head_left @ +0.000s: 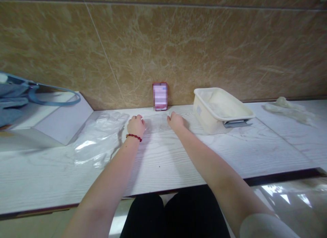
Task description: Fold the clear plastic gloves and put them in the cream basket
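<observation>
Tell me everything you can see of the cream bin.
The cream bin looks like plastic: rectangular, open-topped, with rounded corners and a thick rim. A grey clip juts from its near end, and a pale label-like patch sits on its left side. It stands upright on the white wood-grain tabletop, right of the right hand, which does not touch it. Whether anything lies inside is unclear.

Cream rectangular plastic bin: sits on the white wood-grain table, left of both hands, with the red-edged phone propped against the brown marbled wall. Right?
One error: in the head view, the cream rectangular plastic bin is right of the left hand and right hand. It sits on the white wood-grain table, with the red-edged phone propped against the brown marbled wall.
</observation>
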`<action>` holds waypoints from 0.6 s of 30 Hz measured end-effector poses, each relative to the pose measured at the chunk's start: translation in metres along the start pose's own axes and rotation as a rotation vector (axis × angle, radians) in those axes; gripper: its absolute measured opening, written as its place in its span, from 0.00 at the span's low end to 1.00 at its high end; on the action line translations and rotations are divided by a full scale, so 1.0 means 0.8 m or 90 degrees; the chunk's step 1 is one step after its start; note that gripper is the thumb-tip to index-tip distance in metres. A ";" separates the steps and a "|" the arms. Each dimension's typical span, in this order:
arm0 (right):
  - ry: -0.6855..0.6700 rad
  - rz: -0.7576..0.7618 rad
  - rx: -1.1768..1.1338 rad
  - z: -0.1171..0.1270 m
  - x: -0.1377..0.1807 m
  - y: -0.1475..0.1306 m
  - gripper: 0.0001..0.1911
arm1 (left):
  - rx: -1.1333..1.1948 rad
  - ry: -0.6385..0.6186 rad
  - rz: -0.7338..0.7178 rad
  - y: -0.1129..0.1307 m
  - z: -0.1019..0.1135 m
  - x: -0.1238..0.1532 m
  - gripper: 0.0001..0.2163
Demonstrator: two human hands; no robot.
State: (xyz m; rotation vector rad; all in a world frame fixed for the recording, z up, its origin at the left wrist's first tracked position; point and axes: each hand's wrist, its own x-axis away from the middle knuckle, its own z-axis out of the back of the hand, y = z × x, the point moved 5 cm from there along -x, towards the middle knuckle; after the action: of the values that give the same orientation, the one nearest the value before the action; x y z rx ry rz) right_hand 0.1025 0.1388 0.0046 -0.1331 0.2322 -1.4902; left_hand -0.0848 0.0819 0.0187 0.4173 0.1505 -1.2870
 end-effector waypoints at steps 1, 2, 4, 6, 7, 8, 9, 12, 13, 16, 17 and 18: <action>0.025 0.025 -0.005 0.006 0.003 -0.004 0.18 | -0.009 0.014 -0.023 0.006 0.006 0.002 0.14; 0.052 0.057 -0.010 0.012 0.006 -0.008 0.18 | -0.008 0.021 -0.054 0.014 0.010 0.005 0.14; 0.097 0.135 -0.022 0.022 0.013 -0.021 0.17 | 0.014 0.013 -0.127 0.032 0.014 0.009 0.14; 0.114 0.217 -0.037 0.024 0.020 -0.035 0.16 | 0.036 -0.012 -0.194 0.049 0.012 0.013 0.15; 0.110 0.252 -0.047 0.022 0.022 -0.042 0.15 | 0.041 -0.027 -0.220 0.057 0.009 0.014 0.16; 0.099 0.282 -0.057 0.019 0.022 -0.048 0.15 | 0.041 -0.038 -0.239 0.063 0.006 0.013 0.16; 0.082 0.304 -0.064 0.014 0.022 -0.053 0.15 | 0.037 -0.050 -0.252 0.068 0.002 0.012 0.16; 0.027 0.331 -0.053 -0.003 0.016 -0.061 0.17 | 0.014 -0.089 -0.274 0.078 -0.013 0.006 0.17; 0.014 0.330 -0.040 -0.008 0.013 -0.061 0.18 | 0.005 -0.102 -0.274 0.079 -0.018 0.004 0.17; -0.011 0.320 -0.004 -0.023 0.007 -0.058 0.21 | -0.020 -0.149 -0.264 0.077 -0.036 0.001 0.20; -0.016 0.321 0.002 -0.027 0.007 -0.057 0.22 | -0.024 -0.166 -0.260 0.075 -0.042 0.002 0.21; -0.019 0.325 0.006 -0.030 0.007 -0.056 0.22 | -0.026 -0.181 -0.258 0.073 -0.047 0.003 0.21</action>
State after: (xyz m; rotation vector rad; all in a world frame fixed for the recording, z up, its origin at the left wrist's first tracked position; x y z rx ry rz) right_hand 0.0536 0.1312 -0.0087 -0.0798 0.2150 -0.9815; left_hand -0.0234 0.1067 -0.0041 0.1675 0.0198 -1.7239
